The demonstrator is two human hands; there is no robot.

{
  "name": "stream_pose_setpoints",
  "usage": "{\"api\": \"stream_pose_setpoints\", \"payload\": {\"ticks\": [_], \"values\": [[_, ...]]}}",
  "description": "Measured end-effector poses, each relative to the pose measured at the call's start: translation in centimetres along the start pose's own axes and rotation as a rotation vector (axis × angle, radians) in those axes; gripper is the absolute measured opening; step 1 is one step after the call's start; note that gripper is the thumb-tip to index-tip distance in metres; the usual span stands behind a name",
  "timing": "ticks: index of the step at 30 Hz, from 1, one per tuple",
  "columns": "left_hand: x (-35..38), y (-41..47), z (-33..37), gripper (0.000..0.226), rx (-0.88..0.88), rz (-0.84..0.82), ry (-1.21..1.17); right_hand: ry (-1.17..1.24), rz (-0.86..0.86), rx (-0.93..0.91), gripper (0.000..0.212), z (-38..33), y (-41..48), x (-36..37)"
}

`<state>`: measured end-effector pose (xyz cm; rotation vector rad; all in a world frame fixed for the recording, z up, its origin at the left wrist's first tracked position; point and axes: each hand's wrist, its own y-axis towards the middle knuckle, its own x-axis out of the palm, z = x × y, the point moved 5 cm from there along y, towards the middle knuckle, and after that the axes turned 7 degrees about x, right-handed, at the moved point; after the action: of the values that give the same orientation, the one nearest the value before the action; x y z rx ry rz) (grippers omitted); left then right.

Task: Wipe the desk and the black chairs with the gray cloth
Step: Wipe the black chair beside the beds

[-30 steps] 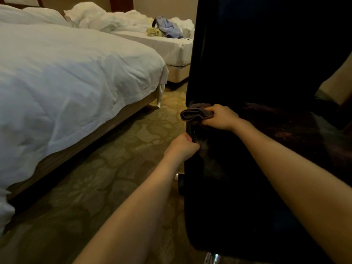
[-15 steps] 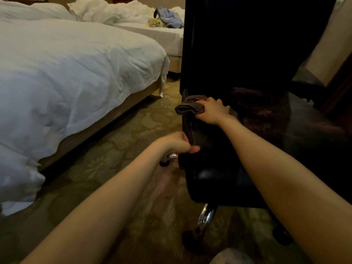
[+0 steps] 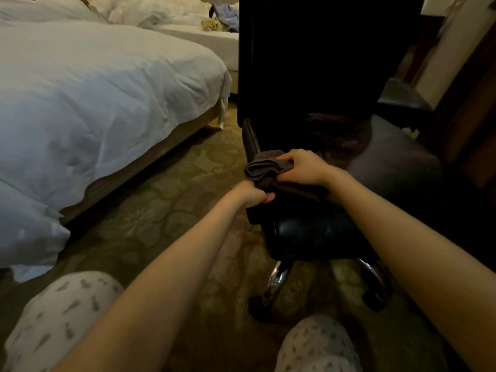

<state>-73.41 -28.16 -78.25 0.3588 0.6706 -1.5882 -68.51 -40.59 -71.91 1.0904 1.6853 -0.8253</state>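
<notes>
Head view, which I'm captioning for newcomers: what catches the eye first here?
The two hands meet mid-frame: the right hand grips the bunched gray cloth on the seat edge of the black chair, and the left hand clasps that edge just below. The big white bed fills the left side.

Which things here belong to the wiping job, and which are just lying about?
Job: gray cloth; right hand holding it; left hand on the black chair.
Lying about: white bed; blue garment on the far bed; carpet.
</notes>
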Motion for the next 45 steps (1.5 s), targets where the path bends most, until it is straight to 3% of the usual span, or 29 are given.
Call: {"api": "stream_pose_setpoints", "payload": {"ticks": [4,10,15,18,22,25,35,41,45], "values": [[-0.7,-0.8,0.0,0.034,-0.005,0.003,0.059,-0.076,0.091,0.005,0.055,-0.1,-2.4,0.6],[-3.0,-1.1,-2.0,0.028,-0.097,0.27,-0.101,-0.122,0.252,0.003,0.06,0.4,-4.7,1.9],[-1.9,-0.8,0.9,0.022,-0.004,0.224,-0.181,-0.068,0.267,0.029,0.059,0.5,-5.7,1.4],[-1.4,-0.5,1.7,0.008,0.057,0.257,-0.077,-0.07,0.301,0.025,0.06,0.8,-7.0,1.7],[-1.9,-0.8,5.0,0.019,0.292,0.384,0.242,-0.047,0.371,0.041,0.062,1.5,-8.6,2.1],[-1.4,-0.1,7.6,0.018,0.381,0.316,0.281,-0.055,0.448,0.057,0.064,2.4,-10.2,2.5],[1.8,0.2,9.3,0.027,0.221,0.105,0.245,0.009,0.529,0.085,0.063,3.2,-12.7,3.1],[3.6,0.4,10.1,0.013,0.144,-0.01,0.308,0.042,0.531,0.074,0.062,3.8,-15.3,4.4],[4.1,0.8,9.5,0.042,0.12,0.018,0.428,0.036,0.718,0.009,0.059,4.2,-17.7,6.9]]}}
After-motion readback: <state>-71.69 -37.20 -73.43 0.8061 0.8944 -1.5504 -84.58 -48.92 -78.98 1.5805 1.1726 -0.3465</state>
